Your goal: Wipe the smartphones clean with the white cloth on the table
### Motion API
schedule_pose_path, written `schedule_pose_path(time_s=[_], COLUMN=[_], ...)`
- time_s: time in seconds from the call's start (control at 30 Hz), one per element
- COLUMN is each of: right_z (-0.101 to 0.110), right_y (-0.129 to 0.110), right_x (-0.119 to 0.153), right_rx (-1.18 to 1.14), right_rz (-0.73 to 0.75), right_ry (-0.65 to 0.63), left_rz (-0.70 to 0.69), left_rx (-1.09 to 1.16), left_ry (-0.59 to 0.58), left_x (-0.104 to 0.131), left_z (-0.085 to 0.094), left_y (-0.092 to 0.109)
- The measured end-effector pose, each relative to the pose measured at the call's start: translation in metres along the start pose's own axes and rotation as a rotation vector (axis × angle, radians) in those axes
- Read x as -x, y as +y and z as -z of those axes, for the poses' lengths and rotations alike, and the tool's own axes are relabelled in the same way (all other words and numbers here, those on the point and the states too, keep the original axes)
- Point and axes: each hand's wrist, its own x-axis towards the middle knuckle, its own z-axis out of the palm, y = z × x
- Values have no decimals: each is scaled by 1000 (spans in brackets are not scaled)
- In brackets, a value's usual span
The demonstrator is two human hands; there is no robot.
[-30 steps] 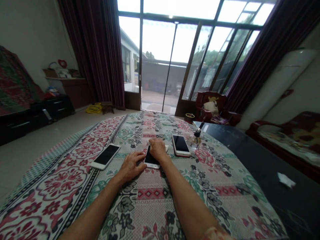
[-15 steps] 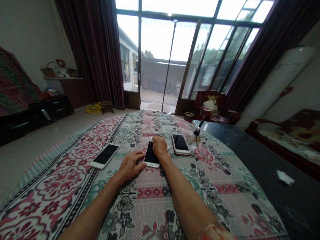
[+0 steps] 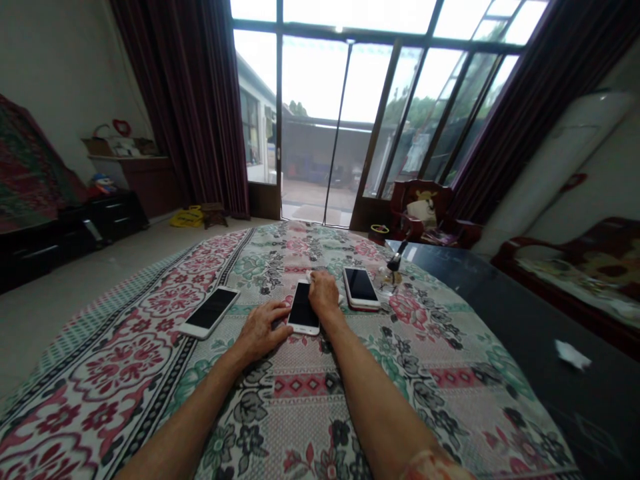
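A white smartphone with a dark screen lies face up on the floral tablecloth. My left hand steadies it from the left, fingertips against its side edge and thumb at the lower corner. Closed fingers of my right hand press a white tissue at the phone's upper right edge; most of the tissue is hidden under the hand. To the left, a second white smartphone lies at a slant. On the right rests a third white smartphone, with a red edge showing beneath it.
A clear glass object with a black brush-like handle stands beyond the third phone. The floral tablecloth covers most of the dark glossy table. A crumpled white tissue lies at the right. Wooden seats are farther back.
My right hand has shifted slightly to the right along the phone's upper edge, baring more of the screen. My left hand and the phones have stayed in place.
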Motion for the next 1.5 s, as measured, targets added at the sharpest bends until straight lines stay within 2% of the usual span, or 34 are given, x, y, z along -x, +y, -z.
schedule_pose_path(time_s=[0.27, 0.33, 0.47, 0.53, 0.8, 1.0, 1.17, 1.37, 1.5], right_z=[1, 3, 5, 5, 2, 8, 8, 13, 18], right_y=[-20, -16, -3, -1, -25, -12, -9, -10, -3], right_x=[11, 9, 2, 1, 12, 8, 12, 36, 54], right_rx=[-4, -12, -12, 9, 51, 42, 19, -52, -172], right_rz=[253, 229, 49, 23, 257, 186, 324, 472, 543], right_ry=[-115, -95, 2, -20, -133, -88, -147, -197, -209], left_rz=[-10, -8, 0, 11, 0, 5, 28, 62, 90], left_rx=[17, 11, -5, -6, 2, -18, 9, 59, 98], left_ry=[17, 20, 21, 22, 9, 25, 29, 53, 21], left_x=[0, 0, 0, 0, 0, 1, -1, -1, -1], left_z=[-2, -2, -1, 0, 0, 0, 0, 1, 4], left_y=[-2, -1, 1, 2, 2, 3, 3, 4, 5])
